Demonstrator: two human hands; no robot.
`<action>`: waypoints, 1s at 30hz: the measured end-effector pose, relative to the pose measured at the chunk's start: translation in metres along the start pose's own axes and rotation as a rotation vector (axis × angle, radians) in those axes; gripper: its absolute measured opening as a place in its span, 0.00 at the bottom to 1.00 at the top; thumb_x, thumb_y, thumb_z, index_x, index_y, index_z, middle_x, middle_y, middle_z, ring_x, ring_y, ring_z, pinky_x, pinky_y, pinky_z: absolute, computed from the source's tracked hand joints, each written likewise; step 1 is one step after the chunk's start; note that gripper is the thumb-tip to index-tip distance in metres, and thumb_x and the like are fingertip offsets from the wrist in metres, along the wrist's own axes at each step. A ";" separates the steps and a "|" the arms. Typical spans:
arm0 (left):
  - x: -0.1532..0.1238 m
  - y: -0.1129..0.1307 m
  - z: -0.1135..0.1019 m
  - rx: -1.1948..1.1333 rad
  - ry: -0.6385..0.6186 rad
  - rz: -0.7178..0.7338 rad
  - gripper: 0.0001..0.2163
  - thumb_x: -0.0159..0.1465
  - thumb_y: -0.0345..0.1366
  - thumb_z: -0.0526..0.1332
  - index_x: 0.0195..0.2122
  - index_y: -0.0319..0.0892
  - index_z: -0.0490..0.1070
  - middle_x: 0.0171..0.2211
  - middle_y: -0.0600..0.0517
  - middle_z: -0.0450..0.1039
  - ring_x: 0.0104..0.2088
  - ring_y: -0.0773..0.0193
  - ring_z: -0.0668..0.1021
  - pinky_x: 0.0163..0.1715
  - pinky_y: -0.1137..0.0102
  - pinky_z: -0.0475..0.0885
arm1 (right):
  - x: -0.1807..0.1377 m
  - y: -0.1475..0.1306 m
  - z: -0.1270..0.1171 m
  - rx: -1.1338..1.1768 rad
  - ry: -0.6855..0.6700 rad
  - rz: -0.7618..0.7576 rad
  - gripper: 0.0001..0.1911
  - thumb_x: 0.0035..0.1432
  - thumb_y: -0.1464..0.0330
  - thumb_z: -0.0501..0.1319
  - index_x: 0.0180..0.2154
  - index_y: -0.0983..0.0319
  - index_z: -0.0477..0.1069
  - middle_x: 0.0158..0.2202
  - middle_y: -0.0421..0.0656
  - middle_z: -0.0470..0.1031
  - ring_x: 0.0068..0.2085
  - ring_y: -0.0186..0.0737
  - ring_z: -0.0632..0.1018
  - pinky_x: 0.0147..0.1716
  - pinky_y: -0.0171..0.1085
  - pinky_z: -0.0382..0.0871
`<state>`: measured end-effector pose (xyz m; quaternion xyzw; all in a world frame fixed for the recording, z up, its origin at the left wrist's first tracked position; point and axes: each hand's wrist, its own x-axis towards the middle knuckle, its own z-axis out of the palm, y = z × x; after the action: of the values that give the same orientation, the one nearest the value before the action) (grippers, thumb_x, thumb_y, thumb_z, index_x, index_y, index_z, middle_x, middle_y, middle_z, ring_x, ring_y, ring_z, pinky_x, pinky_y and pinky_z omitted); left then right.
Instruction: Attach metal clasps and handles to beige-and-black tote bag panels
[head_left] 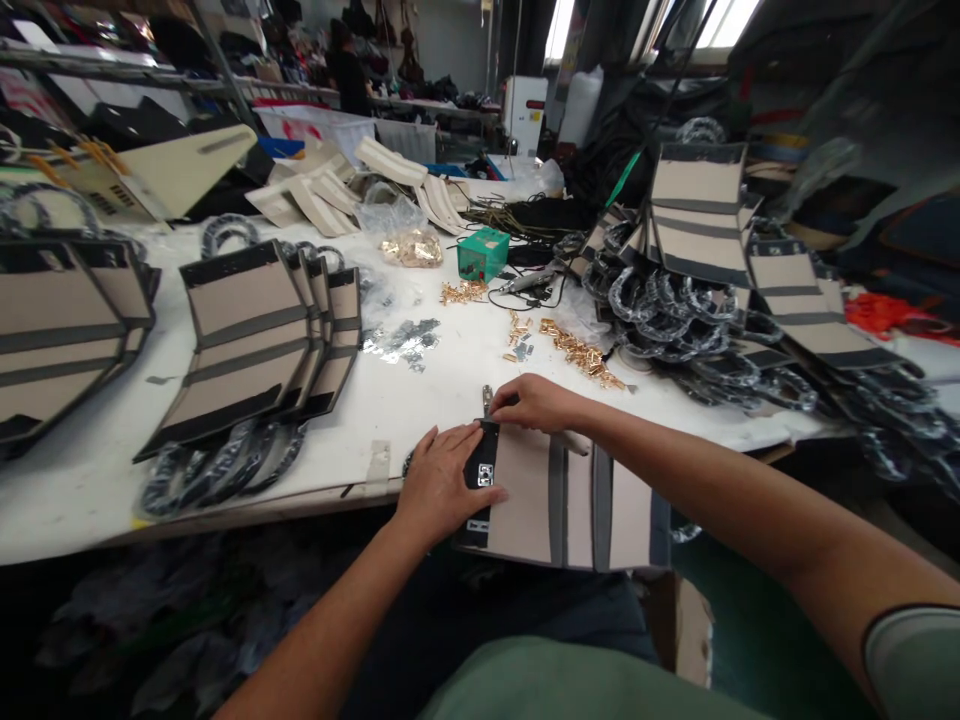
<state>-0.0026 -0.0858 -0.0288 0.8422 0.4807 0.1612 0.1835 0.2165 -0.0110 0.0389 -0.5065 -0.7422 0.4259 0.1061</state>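
Observation:
A beige tote bag with grey stripes and a black end band (570, 505) lies flat at the table's near edge. My left hand (442, 480) presses flat on its black band, fingers stretched out beside small silver fittings. My right hand (536, 402) is closed in a pinch at the bag's top edge, on a small metal piece (487, 398) that sticks up there. Loose gold hardware pieces (577, 352) lie scattered just beyond my right hand.
Stacks of matching bags stand at the left (247, 335) and right (701, 215). Plastic-wrapped black handles (675, 320) pile at the right. A green box (484, 252), a bag of gold parts (412, 247) and silver pieces (401, 342) sit mid-table. A person stands far back.

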 end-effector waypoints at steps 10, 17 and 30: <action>-0.003 0.001 0.001 -0.003 0.026 0.013 0.38 0.54 0.55 0.70 0.64 0.47 0.66 0.65 0.47 0.66 0.65 0.51 0.67 0.70 0.52 0.49 | 0.004 0.004 0.028 0.001 0.034 0.054 0.09 0.55 0.70 0.63 0.37 0.63 0.81 0.27 0.38 0.77 0.29 0.33 0.72 0.34 0.32 0.64; -0.002 0.001 0.001 -0.028 0.030 0.002 0.38 0.53 0.55 0.70 0.63 0.48 0.66 0.65 0.48 0.66 0.65 0.50 0.67 0.70 0.52 0.49 | 0.003 0.009 0.027 -0.050 0.073 0.037 0.08 0.54 0.70 0.63 0.35 0.62 0.81 0.30 0.38 0.80 0.34 0.35 0.75 0.37 0.32 0.65; -0.002 0.001 0.004 -0.045 0.066 -0.071 0.45 0.49 0.56 0.72 0.66 0.46 0.60 0.63 0.46 0.69 0.63 0.49 0.70 0.69 0.54 0.53 | 0.005 0.007 0.026 0.046 0.005 0.061 0.09 0.54 0.68 0.63 0.35 0.63 0.80 0.23 0.36 0.72 0.26 0.32 0.69 0.28 0.32 0.61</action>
<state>-0.0010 -0.0881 -0.0322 0.8145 0.5124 0.1928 0.1921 0.2034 -0.0199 0.0161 -0.5274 -0.7161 0.4446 0.1067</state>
